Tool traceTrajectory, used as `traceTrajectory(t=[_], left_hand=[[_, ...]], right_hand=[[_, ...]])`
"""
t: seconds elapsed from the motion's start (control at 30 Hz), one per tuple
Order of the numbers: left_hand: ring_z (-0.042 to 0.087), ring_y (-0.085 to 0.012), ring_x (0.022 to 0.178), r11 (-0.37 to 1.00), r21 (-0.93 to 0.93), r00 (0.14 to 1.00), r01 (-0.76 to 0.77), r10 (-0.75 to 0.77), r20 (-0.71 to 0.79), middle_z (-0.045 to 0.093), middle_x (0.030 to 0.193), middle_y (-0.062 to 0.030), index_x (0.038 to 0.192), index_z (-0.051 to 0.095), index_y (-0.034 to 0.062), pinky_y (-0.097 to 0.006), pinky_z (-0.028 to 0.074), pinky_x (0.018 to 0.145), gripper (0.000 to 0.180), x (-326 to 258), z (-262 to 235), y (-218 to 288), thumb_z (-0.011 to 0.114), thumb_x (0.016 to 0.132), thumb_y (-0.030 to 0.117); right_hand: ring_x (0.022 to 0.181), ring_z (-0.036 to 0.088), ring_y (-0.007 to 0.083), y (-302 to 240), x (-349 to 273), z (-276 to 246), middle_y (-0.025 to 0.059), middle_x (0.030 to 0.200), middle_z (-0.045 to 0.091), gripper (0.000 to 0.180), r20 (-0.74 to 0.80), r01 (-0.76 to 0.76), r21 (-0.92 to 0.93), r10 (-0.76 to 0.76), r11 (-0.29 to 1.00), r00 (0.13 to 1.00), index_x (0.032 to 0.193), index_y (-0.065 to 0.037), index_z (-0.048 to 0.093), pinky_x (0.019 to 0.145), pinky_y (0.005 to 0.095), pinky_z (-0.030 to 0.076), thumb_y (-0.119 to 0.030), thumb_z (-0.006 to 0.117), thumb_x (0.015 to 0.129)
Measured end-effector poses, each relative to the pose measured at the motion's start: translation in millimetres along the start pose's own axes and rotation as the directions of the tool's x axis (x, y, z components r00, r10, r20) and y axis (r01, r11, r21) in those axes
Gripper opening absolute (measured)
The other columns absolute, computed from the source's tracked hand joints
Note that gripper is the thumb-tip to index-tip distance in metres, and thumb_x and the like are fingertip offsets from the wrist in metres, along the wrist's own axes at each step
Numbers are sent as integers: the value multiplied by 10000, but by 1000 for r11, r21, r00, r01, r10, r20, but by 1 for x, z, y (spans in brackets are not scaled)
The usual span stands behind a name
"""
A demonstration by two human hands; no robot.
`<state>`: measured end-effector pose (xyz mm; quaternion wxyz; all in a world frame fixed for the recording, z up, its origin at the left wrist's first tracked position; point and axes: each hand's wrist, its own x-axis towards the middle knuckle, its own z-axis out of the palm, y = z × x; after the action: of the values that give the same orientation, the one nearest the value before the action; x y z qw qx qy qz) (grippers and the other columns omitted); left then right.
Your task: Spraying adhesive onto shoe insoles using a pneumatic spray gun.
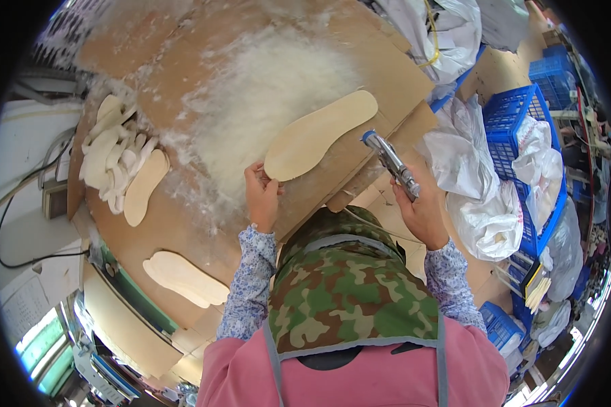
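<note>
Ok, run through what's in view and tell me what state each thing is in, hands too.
Left hand: closed on one end of the insole
Insole: gripped at its near end, unfolded
Right hand: closed around the metal tool
Metal tool: held, blue tip pointing away from the person
Pile: jumbled, overlapping
Stack: insoles lying flat, overlapping
Cardboard: dusted white in places
White bag: crumpled

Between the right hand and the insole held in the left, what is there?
In the head view, the metal gun, extending from the right hand toward the insole, with cardboard showing in the gap.
</note>
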<state>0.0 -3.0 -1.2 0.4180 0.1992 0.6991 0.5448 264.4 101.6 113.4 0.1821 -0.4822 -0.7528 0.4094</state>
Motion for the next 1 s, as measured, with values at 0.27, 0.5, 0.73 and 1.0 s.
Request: traceTrajectory(t=[0.27,0.5,0.73,1.0], left_hand=[[576,-126,771,1000,12,1000,2,-2,30,543,1007,-105,1190,352,-8,-228,485,605,364,-2,-1,4,468,846,-32],[582,-134,755,1000,7,999,4,-5,32,546,980,-102,1185,368,-16,-233,483,610,352,-3,-4,5,491,856,-7],[576,-129,737,1000,-1,999,-13,13,47,542,951,-94,1183,381,-21,-234,483,598,358,-2,-6,2,500,846,-8],[573,-125,719,1000,-28,998,-2,4,68,552,930,-88,1173,389,-20,-235,487,580,361,-1,-9,-1,500,829,-32]], right_hand=[[672,604,266,7,-12,-10,132,804,622,216,-156,-44,25,47,999,987,1073,-17,508,600,336,462,-30,539,859],[730,599,278,-2,-24,0,136,817,603,205,-155,22,-32,-27,999,988,1039,-9,524,643,344,455,-16,550,836],[794,581,338,-22,-41,20,179,868,581,244,0,-62,38,62,997,998,1047,-6,523,682,372,451,0,562,806],[815,573,373,-29,-56,37,203,906,575,341,117,-38,44,33,998,993,1086,-2,506,705,382,458,43,563,753]])
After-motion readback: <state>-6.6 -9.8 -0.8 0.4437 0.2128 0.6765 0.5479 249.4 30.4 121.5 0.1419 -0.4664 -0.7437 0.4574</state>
